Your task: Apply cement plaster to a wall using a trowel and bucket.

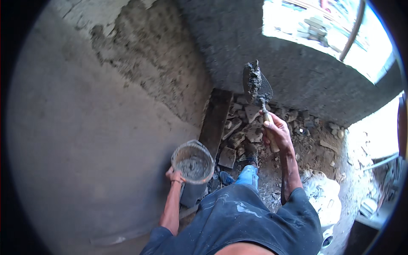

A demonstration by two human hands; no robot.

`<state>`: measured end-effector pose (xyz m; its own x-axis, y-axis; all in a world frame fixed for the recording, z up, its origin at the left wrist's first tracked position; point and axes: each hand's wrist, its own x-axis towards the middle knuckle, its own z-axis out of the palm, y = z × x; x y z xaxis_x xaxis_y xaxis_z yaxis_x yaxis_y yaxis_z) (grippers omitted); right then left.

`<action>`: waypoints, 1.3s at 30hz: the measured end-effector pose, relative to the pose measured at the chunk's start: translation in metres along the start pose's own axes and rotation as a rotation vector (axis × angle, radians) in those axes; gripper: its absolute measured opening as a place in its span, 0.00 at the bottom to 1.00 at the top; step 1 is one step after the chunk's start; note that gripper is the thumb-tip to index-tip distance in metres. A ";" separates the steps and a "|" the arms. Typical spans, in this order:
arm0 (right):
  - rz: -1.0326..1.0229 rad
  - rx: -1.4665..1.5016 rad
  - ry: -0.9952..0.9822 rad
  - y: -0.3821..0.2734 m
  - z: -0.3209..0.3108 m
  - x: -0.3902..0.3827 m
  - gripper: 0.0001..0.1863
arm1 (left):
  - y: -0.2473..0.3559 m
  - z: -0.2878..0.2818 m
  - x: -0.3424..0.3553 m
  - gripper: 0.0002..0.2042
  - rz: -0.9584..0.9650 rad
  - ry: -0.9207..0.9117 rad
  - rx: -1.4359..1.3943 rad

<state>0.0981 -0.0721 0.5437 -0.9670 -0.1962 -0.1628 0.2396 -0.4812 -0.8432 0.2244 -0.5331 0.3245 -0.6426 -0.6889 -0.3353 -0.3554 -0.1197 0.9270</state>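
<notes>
My right hand [278, 132] is closed round the wooden handle of a pointing trowel [264, 87], raised in front of me. A lump of wet grey mortar [255, 79] lies on its blade. Down to the left, my left hand [174, 174] grips the rim of a round bucket [209, 158], its fingers partly hidden by the rim. Grey mortar covers the inside of the bucket near its bottom. On the left, a wall [85, 127] is smooth with plaster low down, while a rough, uncoated patch [148, 55] shows higher up near the corner.
A dark plank [216, 117] runs along the foot of the left wall. Broken stones and rubble [244, 129] cover the floor around my feet. A white sack [325, 197] stands at my right. Ahead, a grey wall [229, 42] has a bright opening at upper right.
</notes>
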 end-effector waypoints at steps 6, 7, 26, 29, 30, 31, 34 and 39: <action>0.051 -0.008 0.150 0.001 -0.048 -0.014 0.21 | -0.011 0.003 -0.013 0.25 -0.116 -0.124 0.178; 0.073 0.003 0.135 0.010 -0.057 -0.017 0.20 | -0.003 0.007 -0.021 0.25 -0.127 -0.128 0.187; 0.892 -0.121 -0.357 0.060 -0.103 -0.058 0.16 | 0.256 0.098 -0.033 0.18 0.997 -0.269 0.936; 0.883 -0.112 -0.366 0.069 -0.099 -0.054 0.16 | 0.282 0.106 -0.035 0.19 0.952 -0.228 0.892; 0.878 -0.109 -0.365 0.073 -0.097 -0.051 0.16 | 0.286 0.110 -0.034 0.19 0.957 -0.229 0.893; 0.873 -0.114 -0.388 0.077 -0.095 -0.047 0.14 | 0.290 0.113 -0.033 0.19 0.959 -0.242 0.863; 0.865 -0.131 -0.435 0.089 -0.094 -0.036 0.09 | 0.297 0.121 -0.036 0.20 0.946 -0.258 0.871; 0.842 -0.157 -0.497 0.103 -0.092 -0.030 0.07 | 0.292 0.137 -0.044 0.18 0.904 -0.320 0.826</action>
<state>0.1440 -0.0376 0.4146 -0.3307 -0.7757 -0.5374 0.7832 0.0920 -0.6149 0.0558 -0.4395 0.5872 -0.9707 -0.0743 0.2284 0.0525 0.8624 0.5036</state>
